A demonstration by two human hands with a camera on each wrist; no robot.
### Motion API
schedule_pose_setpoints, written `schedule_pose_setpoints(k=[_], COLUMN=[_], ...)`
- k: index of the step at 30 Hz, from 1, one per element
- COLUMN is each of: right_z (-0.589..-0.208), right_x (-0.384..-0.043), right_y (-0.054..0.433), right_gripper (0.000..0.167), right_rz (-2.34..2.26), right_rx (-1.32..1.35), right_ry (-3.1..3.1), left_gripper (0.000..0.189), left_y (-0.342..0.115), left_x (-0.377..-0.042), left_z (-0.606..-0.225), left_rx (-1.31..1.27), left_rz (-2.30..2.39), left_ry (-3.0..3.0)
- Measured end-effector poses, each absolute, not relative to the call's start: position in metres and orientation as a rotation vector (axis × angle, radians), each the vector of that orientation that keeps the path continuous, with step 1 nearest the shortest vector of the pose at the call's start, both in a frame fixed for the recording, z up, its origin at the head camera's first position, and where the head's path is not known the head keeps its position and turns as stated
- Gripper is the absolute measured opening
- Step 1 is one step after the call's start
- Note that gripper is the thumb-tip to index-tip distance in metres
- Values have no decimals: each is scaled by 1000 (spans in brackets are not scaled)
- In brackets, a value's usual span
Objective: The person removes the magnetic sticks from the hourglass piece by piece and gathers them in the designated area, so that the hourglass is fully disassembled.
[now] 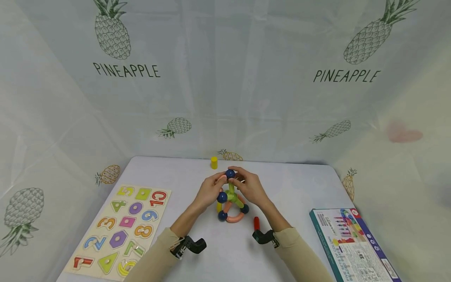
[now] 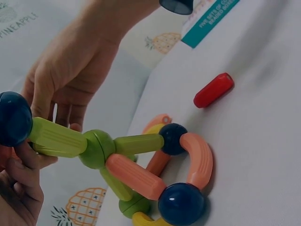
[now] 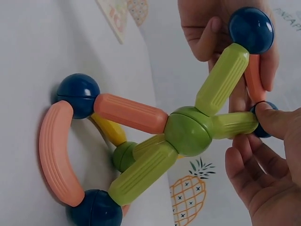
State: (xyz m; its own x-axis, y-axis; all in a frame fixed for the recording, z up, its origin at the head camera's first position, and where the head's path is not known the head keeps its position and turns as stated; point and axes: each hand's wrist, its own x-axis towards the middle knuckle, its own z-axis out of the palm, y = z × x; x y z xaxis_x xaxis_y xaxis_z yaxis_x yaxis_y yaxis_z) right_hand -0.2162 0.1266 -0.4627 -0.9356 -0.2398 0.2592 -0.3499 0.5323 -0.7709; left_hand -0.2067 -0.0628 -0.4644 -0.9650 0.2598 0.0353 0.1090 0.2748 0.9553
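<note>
A magnetic ball-and-rod structure stands on the table, built around a green ball (image 3: 189,131) with green and salmon rods meeting at it. Its base is a ring of curved rods and dark blue balls (image 2: 181,204). My right hand (image 1: 251,188) pinches the far upper blue ball (image 1: 230,174) between thumb and fingers, at the end of a green rod (image 3: 235,125). My left hand (image 1: 210,190) holds a salmon rod (image 3: 254,77) reaching between that ball and the nearer upper blue ball (image 3: 251,30). Fingers partly hide this rod.
A red rod (image 1: 257,223) lies beside the right wrist, and a yellow piece (image 1: 214,163) stands near the back edge. At left lies a number-and-shape puzzle board (image 1: 132,231); at right, a printed box (image 1: 352,244). Pineapple-patterned cloth (image 1: 225,98) hangs behind.
</note>
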Motion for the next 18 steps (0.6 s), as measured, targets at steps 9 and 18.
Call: schedule_pose_setpoints(k=[9,18], right_z=[-465,-468], right_x=[-217,-217], right_y=[129,130], right_gripper=[44,43], right_rz=[1423,1397], right_rx=[486,469], right_ry=[-2595,-2550], left_gripper=[43,44], left_y=[-62,-63], left_x=[-206,-206], left_z=[-463,-463], left_rx=[325,316], left_rz=[1778,1771], left_ry=[2387,2394])
